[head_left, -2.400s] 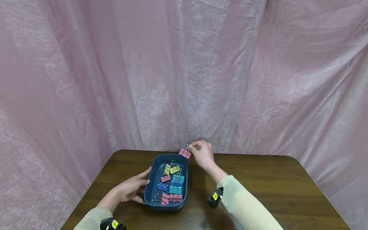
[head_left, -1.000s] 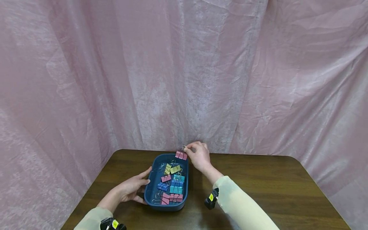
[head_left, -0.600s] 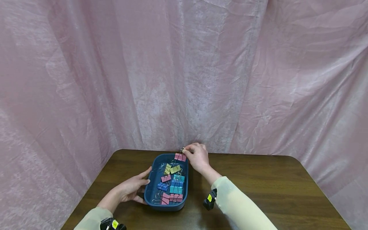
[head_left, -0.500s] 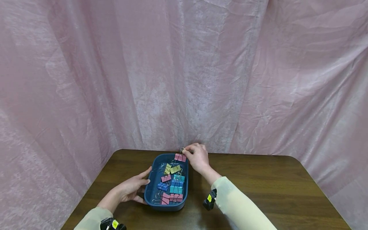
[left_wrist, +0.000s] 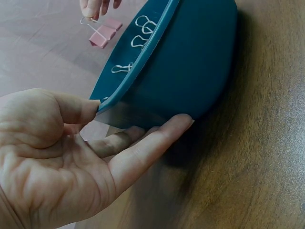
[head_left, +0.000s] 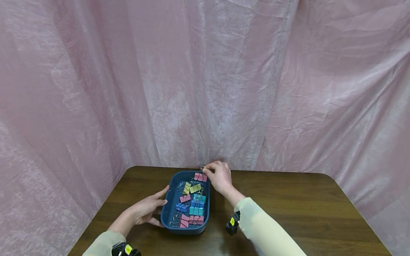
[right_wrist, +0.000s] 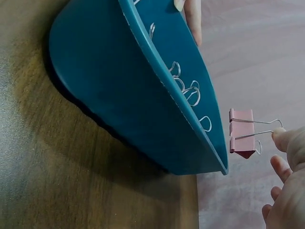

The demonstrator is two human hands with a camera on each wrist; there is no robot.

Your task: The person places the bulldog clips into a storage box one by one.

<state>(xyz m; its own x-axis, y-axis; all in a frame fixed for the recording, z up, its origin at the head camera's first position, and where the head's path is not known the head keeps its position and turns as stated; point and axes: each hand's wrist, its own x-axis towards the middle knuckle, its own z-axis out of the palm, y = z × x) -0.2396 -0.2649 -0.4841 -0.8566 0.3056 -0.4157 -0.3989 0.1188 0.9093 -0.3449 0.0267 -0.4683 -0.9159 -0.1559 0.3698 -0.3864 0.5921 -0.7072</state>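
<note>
My left hand (head_left: 145,209) holds the left side of a blue plastic box (head_left: 184,231). In the left wrist view its thumb is at the rim and its other fingers lie along the outer wall. Between thumb and fingertip, my right hand (head_left: 221,177) pinches a wire handle of a pink binder clip (right_wrist: 243,130). The clip hangs body down over the box's far right corner, above rim height. Inside the box lie yellow binder clips (head_left: 194,188), teal ones (head_left: 196,211), blue ones (head_left: 181,207) and other pink ones (head_left: 196,220).
The box stands on a dark brown wooden table (head_left: 288,202), left of its middle. A pink velvet curtain (head_left: 205,89) hangs right behind the far table edge. Each wrist wears a small black camera, such as the right wrist camera (head_left: 232,224).
My right hand has carried the pink binder clip left and lower, from beside the box's far right corner to over it. The left hand and the box have stayed put.
</note>
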